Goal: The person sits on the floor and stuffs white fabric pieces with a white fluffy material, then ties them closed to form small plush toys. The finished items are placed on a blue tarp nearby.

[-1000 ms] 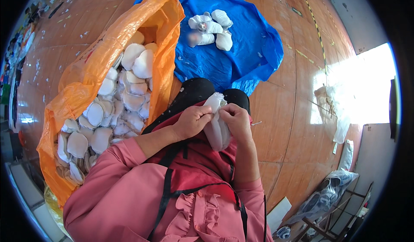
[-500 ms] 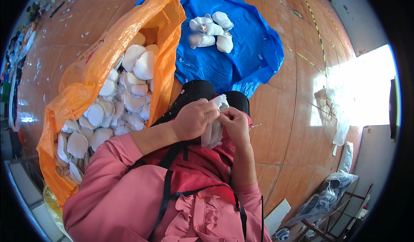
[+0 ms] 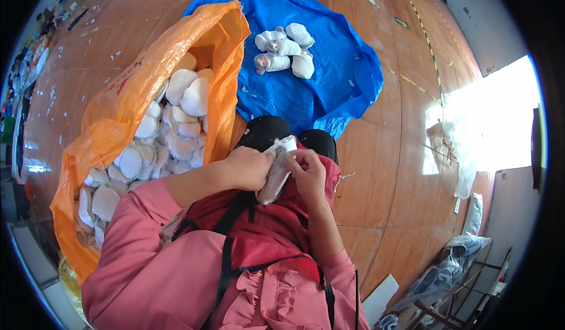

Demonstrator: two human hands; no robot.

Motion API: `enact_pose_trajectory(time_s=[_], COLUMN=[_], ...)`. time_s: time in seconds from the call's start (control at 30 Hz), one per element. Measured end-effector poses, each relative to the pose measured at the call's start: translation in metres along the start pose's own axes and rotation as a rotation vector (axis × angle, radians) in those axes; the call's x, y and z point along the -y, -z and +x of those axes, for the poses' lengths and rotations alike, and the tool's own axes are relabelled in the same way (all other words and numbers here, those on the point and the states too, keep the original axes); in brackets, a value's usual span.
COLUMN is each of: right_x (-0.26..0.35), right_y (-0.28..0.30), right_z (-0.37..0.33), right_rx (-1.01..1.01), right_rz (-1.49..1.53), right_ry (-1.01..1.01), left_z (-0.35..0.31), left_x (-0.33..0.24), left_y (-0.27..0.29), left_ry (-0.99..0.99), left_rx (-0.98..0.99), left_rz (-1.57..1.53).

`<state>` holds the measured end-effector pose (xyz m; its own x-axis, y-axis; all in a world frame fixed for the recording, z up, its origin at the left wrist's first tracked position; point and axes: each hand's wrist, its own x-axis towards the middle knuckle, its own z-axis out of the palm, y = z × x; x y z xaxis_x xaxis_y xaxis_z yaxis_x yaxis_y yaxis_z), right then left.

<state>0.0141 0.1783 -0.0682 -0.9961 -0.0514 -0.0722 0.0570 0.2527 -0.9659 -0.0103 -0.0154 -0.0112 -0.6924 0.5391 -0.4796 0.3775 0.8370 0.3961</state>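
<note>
Both hands working one white fabric piece (image 3: 275, 171) over lap, above red apron. Left hand (image 3: 247, 168) wrapping closed around its left side, right hand (image 3: 307, 174) pinching top edge with fingertips, rest of fingers loose. Piece hanging between them, just in front of black shoes (image 3: 265, 133). My take: keep left grip firm, let right fingers do fine work, keep piece taut. Orange sack (image 3: 118, 112) of white pads sitting at left, finished white bundles (image 3: 285, 50) lying on blue tarp (image 3: 329, 89) ahead.
</note>
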Motion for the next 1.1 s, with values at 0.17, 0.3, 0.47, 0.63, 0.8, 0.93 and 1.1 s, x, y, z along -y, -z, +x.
enact_pose_trajectory(time_s=[0.17,0.3,0.47,0.63,0.8,0.93,1.1], right_x=[-0.020,-0.032,-0.038,-0.041,-0.038,-0.046,-0.020], right_y=[-0.002,0.004,0.006,0.008,0.007,0.017,0.035], right_z=[0.002,0.010,0.005,-0.006,-0.018,-0.013,0.003], right_rx=[0.048,0.071,0.067,0.040,-0.069,-0.069,-0.128], right_rz=[0.069,0.143,0.375,0.553,0.705,0.380,0.561], right_ry=[-0.020,-0.130,-0.126,-0.115,-0.076,-0.063,-0.161], left_z=[-0.008,0.000,0.019,0.040,0.032,0.033,0.026], left_x=[0.008,0.030,0.025,0.033,0.021,0.019,0.030], left_y=[0.013,-0.024,-0.041,-0.038,-0.022,-0.016,0.003], left_ry=[0.009,-0.150,-0.212,-0.178,-0.078,-0.138,-0.237], left_rx=[0.186,-0.045,-0.194,-0.190,-0.166,-0.248,-0.119], left_rz=[-0.217,-0.376,-0.625,-0.361,-0.409,-0.471,-1.189])
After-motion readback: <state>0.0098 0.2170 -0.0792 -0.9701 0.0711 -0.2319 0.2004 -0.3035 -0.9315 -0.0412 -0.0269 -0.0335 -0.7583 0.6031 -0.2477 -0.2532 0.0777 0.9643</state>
